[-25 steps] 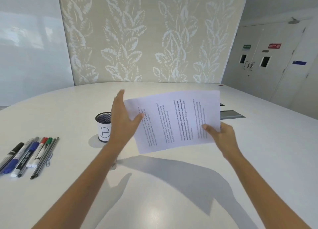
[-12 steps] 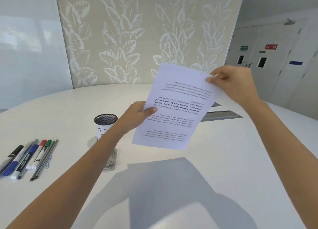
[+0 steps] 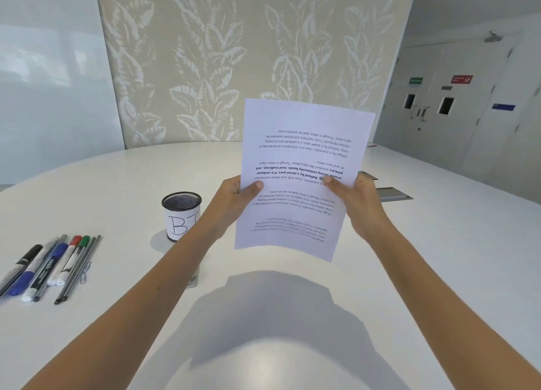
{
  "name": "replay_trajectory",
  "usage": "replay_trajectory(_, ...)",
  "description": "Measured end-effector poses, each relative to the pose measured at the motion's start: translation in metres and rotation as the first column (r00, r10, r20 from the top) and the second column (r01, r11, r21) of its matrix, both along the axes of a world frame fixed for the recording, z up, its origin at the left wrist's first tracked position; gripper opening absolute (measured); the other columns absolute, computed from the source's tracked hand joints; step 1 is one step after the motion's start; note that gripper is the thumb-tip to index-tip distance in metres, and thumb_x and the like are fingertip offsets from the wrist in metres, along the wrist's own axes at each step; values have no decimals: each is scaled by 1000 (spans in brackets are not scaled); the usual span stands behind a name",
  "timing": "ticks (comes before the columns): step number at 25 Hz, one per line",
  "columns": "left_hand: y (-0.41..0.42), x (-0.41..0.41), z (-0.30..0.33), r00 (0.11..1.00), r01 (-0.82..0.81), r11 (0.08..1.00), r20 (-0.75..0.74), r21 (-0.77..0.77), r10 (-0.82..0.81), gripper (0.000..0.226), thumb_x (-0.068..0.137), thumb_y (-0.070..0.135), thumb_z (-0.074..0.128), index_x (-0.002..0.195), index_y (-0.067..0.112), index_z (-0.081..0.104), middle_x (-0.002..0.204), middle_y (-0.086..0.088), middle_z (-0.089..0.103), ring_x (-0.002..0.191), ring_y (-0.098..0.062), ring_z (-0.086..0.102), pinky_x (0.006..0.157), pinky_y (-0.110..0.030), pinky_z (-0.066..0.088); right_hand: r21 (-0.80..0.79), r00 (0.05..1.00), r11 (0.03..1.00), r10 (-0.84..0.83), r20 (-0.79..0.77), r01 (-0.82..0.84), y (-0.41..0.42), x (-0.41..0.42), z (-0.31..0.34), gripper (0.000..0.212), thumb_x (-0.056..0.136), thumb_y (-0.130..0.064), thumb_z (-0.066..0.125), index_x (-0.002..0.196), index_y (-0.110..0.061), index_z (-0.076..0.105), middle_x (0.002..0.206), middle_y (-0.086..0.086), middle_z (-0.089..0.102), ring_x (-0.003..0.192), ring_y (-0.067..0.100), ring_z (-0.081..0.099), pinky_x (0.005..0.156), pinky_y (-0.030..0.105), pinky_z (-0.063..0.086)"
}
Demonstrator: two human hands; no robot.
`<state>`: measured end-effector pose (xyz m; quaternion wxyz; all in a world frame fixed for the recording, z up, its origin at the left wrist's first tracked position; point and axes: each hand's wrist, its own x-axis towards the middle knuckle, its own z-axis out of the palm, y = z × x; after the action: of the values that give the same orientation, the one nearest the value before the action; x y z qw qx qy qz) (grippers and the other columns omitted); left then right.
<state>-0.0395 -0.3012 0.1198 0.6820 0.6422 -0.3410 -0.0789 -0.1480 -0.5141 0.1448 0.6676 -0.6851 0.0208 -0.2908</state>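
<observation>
The printed sheet (image 3: pixel 304 143) has swung from sideways a second ago to standing tall, held in the air over the middle of the white table (image 3: pixel 439 258), its text upside down to the wearer. The right hand (image 3: pixel 357 202), which half a second ago pinched the far top corner, has dropped to the right edge at mid-height; the left hand (image 3: pixel 234 202) mirrors it on the left edge. Both are clamped on the paper, thumbs on the printed face. It may be more than one sheet; the edges are too fine to tell. The turn looks finished, so squaring or setting down seems next
</observation>
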Motion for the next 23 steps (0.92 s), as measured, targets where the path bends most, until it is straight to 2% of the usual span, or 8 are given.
replay_trajectory(3,-2,-8,-4,1000,7,998,-30,-57,-9,26,95,21,54,116,10,64,114,-8,70,103,-24,67,92,-40,51,17,997,999,-42,61,41,7,-3,-8,26,88,-9,62,112,1,64,110,15,68,93,24,67,84,37,55)
replay_trajectory(7,7,-13,-36,995,36,996,-87,-80,-43,32,90,24,59,120,12,62,119,-9,68,108,-26,64,93,-43,50,47,1000,999,-25,1,25,12,-12,-42,22,87,-11,63,107,-4,68,105,10,73,93,24,70,78,35,54)
replay_trajectory(11,8,-15,-56,990,33,999,-138,-15,-35,29,94,24,56,120,13,62,118,-9,68,109,-26,64,98,-50,47,57,998,998,-20,-64,24,17,-15,-62,17,86,-14,65,102,-11,70,103,5,74,96,24,69,84,37,54)
replay_trajectory(16,0,-16,-45,991,2,996,-135,-88,-14,26,96,19,52,118,13,64,116,-10,69,106,-27,65,91,-42,52,90,998,995,-43,-44,47,14,-9,-47,13,85,-16,67,96,-14,72,100,6,74,92,23,69,83,36,55)
replay_trajectory(20,-2,-24,-64,981,-30,1000,-193,5,30,21,95,20,54,111,18,67,110,-2,72,105,-24,66,91,-40,52,71,994,997,-8,-111,16,17,-11,-77,21,84,-12,67,105,-8,69,103,9,74,95,26,69,82,37,56)
replay_trajectory(23,0,-21,-77,993,22,995,-115,99,-10,25,92,28,57,115,22,65,113,2,71,105,-19,66,95,-46,50,60,979,998,-21,-201,34,13,-10,-94,24,83,-9,68,107,-5,68,106,13,72,99,31,68,87,48,54)
